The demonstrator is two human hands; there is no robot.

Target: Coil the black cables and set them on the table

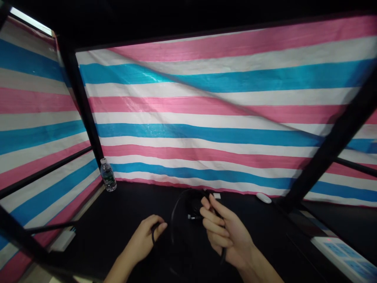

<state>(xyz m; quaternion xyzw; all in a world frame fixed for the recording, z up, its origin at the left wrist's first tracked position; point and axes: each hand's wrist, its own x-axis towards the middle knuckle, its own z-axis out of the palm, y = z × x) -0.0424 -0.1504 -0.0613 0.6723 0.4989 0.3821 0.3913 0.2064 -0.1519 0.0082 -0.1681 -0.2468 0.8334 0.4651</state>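
A thin black cable [173,214] bows in a loop above the dark tabletop between my two hands. My left hand [144,237] is closed round one stretch of it, thumb against the curled fingers. Higher and to the right, my right hand [222,232] is also closed on the cable, its fingers folded inward and a length coming out below the palm. Just behind the right hand lies a dark coil [193,201], with a small light-tipped connector [190,216] at its front. Whether coil and held cable are one piece I cannot tell.
A water bottle [108,175] stands at the back left corner. A white mouse-like object [263,197] lies at the back right, and a white power strip [343,253] at the right edge. Black frame posts [84,106] and striped sheeting [206,102] enclose the black table [118,212].
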